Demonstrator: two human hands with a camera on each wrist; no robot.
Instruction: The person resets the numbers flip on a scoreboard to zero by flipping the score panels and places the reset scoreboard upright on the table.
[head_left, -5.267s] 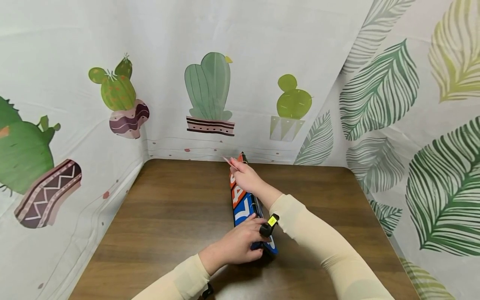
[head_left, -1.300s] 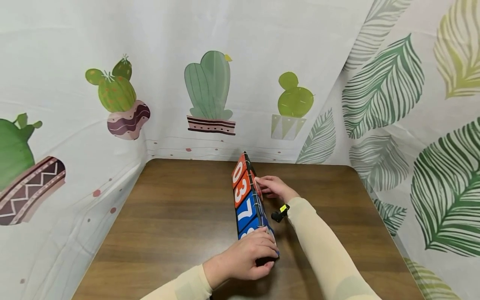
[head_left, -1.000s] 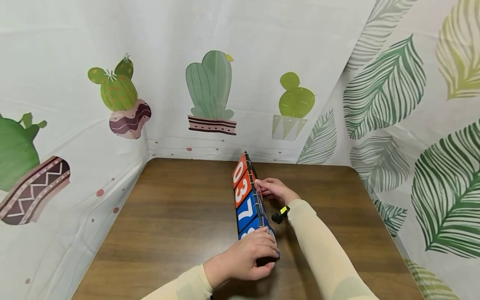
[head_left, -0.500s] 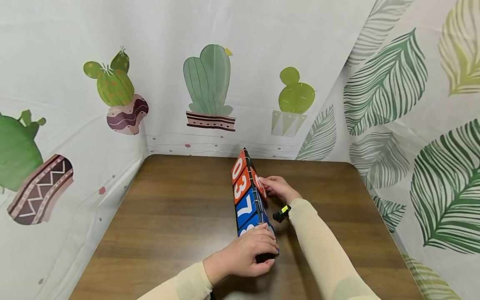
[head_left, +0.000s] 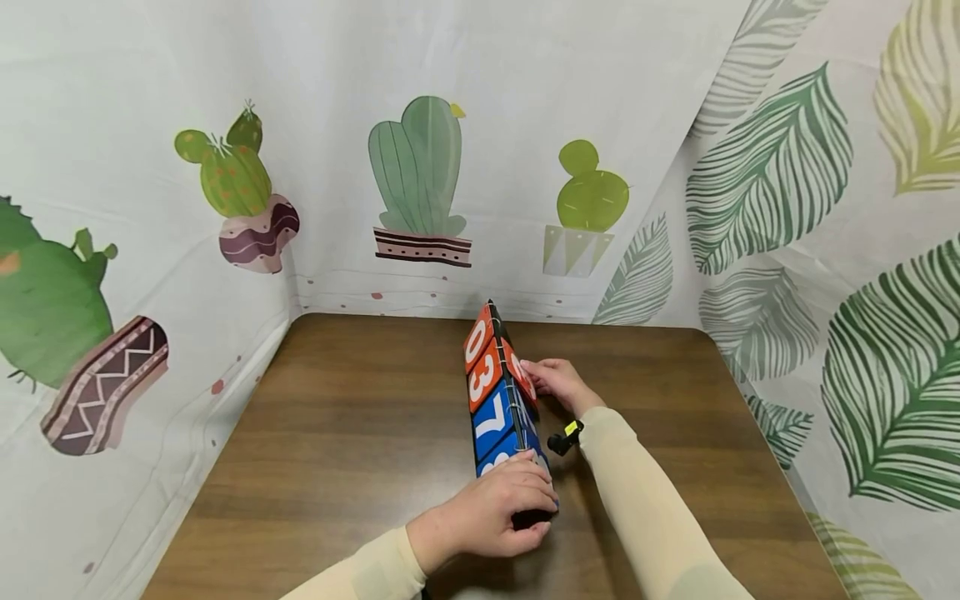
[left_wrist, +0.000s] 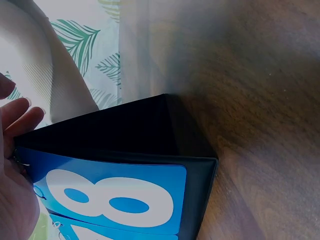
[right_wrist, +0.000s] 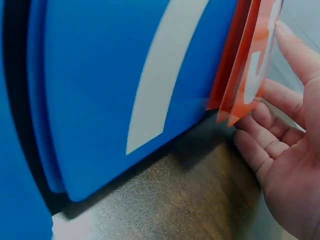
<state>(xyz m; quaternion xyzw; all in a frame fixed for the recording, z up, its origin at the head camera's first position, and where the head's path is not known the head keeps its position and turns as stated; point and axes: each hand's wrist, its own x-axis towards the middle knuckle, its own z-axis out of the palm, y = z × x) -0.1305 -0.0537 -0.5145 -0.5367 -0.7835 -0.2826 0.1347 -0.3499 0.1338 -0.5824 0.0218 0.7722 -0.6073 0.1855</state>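
Note:
A tabletop flip scoreboard (head_left: 491, 414) stands like a tent on the table, its black ridge running away from me. White 0 and 3 show on red cards at the far left side, 7 and part of an 8 on blue cards nearer. My left hand (head_left: 491, 510) grips the ridge at the near end, fingers over the top. On the right side, my right hand (head_left: 558, 383) pinches a red number card (head_left: 519, 372) at its edge. In the right wrist view, red cards (right_wrist: 250, 75) stand out from the board beside a blue card (right_wrist: 115, 90).
A brown wooden table (head_left: 337, 433) carries the scoreboard. White cloth with printed cacti (head_left: 420, 167) hangs behind, and leaf-printed cloth (head_left: 772, 167) hangs on the right. A black wrist camera (head_left: 564, 437) sits by the right sleeve.
My right hand has gone from the scoreboard's far left side to its right side. The 4 there has given way to a 3. Lately the right-side red card has swung outward.

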